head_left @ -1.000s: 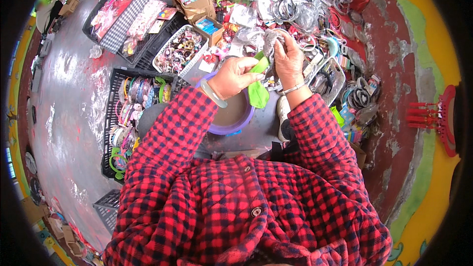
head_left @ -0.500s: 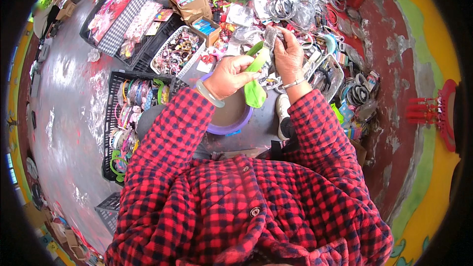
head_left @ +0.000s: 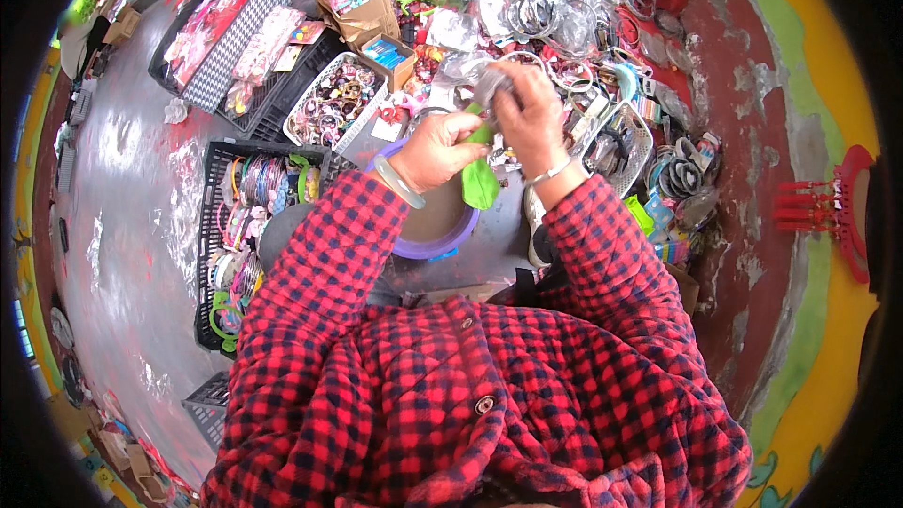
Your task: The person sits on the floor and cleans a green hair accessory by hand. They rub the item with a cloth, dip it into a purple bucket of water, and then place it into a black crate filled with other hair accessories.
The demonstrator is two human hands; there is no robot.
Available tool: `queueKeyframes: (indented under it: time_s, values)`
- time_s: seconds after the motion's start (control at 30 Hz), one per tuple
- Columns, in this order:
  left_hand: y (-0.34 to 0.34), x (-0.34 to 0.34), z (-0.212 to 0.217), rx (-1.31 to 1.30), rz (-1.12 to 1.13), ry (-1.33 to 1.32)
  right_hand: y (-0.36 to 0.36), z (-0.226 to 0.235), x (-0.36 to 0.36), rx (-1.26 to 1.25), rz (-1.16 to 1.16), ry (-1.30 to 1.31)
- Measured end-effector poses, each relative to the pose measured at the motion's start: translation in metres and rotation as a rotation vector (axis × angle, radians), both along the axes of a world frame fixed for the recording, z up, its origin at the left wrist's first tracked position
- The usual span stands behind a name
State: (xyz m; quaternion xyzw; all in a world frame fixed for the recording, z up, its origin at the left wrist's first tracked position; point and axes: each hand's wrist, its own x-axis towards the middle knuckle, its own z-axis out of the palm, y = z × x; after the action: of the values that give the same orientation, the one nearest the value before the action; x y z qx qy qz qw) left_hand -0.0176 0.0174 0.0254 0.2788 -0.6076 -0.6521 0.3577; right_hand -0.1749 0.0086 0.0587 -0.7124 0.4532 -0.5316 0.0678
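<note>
My left hand (head_left: 435, 146) pinches a bright green soft item (head_left: 480, 183) that hangs down from its fingers. A pale bangle sits on that wrist. My right hand (head_left: 531, 118) is just right of it, touching the top of the green item and closed on a crumpled clear plastic packet (head_left: 489, 85). Both hands are raised over a round purple-rimmed bowl (head_left: 442, 243) on the grey floor. Red checked sleeves cover both forearms.
A black crate (head_left: 212, 226) of coloured bangles lies at left. A white basket (head_left: 334, 99) of small trinkets and cardboard boxes (head_left: 362, 5) stand behind it. Bagged hoops and hair bands (head_left: 555, 9) are heaped ahead and right. A red comb-like clip (head_left: 842, 207) lies far right.
Both hands have lifted a little away from the bowl with the green item. The right hand now grips the clear packet higher up.
</note>
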Motion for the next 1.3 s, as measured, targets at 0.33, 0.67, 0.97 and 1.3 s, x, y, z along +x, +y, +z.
queueKeyframes:
  time_s: [0.33, 0.67, 0.97, 1.3]
  values:
    - [0.002, 0.007, 0.012, 0.01, 0.015, 0.003, -0.014, -0.017, -0.011, 0.145, -0.17, -0.02]
    - [-0.014, 0.011, 0.005, -0.186, 0.247, -0.108, -0.009, -0.007, -0.026, 1.009, 0.372, -1.307]
    - [-0.016, 0.012, -0.008, -0.408, 0.048, -0.375, 0.008, -0.006, -0.009, 1.115, 0.497, -1.279]
    - [-0.02, 0.013, -0.014, -0.786, -0.169, -0.511, 0.002, -0.005, -0.029, 1.133, 0.534, -1.456]
